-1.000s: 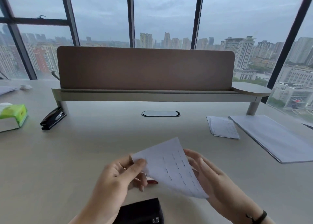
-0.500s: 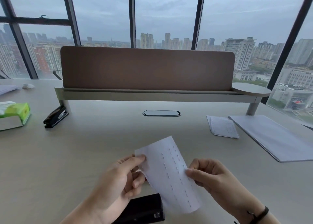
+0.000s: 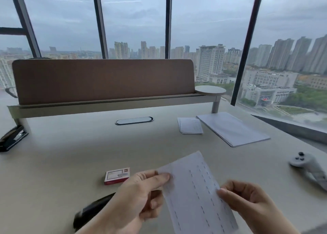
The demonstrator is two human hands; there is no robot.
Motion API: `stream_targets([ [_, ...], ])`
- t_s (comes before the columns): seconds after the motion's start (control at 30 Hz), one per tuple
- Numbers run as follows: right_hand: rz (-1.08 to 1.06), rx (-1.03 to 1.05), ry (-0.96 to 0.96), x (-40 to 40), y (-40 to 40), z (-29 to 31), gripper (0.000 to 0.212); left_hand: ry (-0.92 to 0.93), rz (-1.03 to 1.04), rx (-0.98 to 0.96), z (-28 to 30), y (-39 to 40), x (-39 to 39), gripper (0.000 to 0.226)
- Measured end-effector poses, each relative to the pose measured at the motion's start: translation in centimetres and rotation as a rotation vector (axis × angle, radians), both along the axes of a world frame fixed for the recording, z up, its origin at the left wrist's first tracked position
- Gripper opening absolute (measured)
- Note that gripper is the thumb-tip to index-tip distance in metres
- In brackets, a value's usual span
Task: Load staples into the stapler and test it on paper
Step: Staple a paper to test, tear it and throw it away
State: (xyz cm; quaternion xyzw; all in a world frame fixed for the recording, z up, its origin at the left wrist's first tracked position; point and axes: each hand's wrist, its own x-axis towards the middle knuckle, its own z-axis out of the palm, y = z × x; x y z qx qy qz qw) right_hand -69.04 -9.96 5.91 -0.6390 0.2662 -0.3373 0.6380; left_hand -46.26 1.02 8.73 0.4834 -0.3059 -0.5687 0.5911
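Observation:
A small white paper slip with several rows of staples in it is held above the desk. My left hand pinches its upper left corner. My right hand pinches its right edge. A black stapler lies on the desk at the lower left, partly hidden by my left arm. A red and white staple box rests on the desk just beyond my left hand.
A second black stapler lies at the far left. A small paper slip pile and a larger paper stack sit at the back right. A grey controller lies at the right edge. The brown divider spans the back.
The view has swung to the right and the slip has tilted. The staple box now shows beside my left hand, and the controller has come into view.

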Motion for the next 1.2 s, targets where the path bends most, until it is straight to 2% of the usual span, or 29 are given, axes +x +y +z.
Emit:
stream_targets([
  [0.03,-0.044,0.024,0.001,-1.7,0.3,-0.2,0.032,-0.007,-0.010,0.004,-0.4,-0.5,-1.4,0.008],
  [0.13,-0.183,0.026,0.041,-6.8,1.4,-1.5,0.057,-0.015,-0.094,-0.005,-1.6,-2.2,-6.2,0.025],
  [0.2,-0.297,0.020,0.046,-10.2,2.0,-2.6,0.063,-0.003,-0.164,-0.006,-2.4,-3.3,-9.7,0.029],
  [0.23,-0.342,0.031,0.038,-11.7,2.4,-3.0,0.059,0.000,-0.197,-0.004,-2.8,-3.7,-11.4,0.028],
  [0.33,-0.483,0.102,-0.032,-16.9,3.9,-4.4,0.029,0.003,-0.318,0.016,-4.3,-4.9,-17.5,0.025],
  [0.37,-0.538,0.127,-0.034,-18.7,4.5,-5.0,0.028,0.005,-0.352,0.034,-5.0,-5.2,-19.3,0.022],
  [0.47,-0.693,0.156,0.018,-23.9,6.3,-7.4,0.059,-0.044,-0.471,0.118,-7.2,-6.1,-24.7,0.023],
  [0.5,-0.749,0.177,0.031,-25.4,7.0,-8.1,0.063,-0.076,-0.512,0.139,-7.8,-6.3,-26.3,0.023],
  [0.63,-0.933,0.290,0.030,-30.3,9.1,-11.6,0.027,-0.228,-0.607,0.178,-10.5,-6.8,-32.2,0.021],
  [0.83,-1.145,0.463,0.100,-34.8,11.3,-18.1,0.024,-0.379,-0.701,0.266,-16.6,-8.8,-39.2,0.018],
  [0.97,-1.195,0.605,0.097,-36.0,11.2,-22.7,0.009,-0.448,-0.728,0.319,-22.9,-11.3,-42.7,0.012],
  [1.1,-1.205,0.818,0.129,-36.1,10.0,-28.4,0.008,-0.506,-0.736,0.471,-29.1,-13.2,-44.6,0.010],
  [1.2,-1.208,1.031,0.103,-35.4,8.5,-32.0,0.013,-0.548,-0.826,0.625,-32.2,-13.9,-44.9,0.006],
])
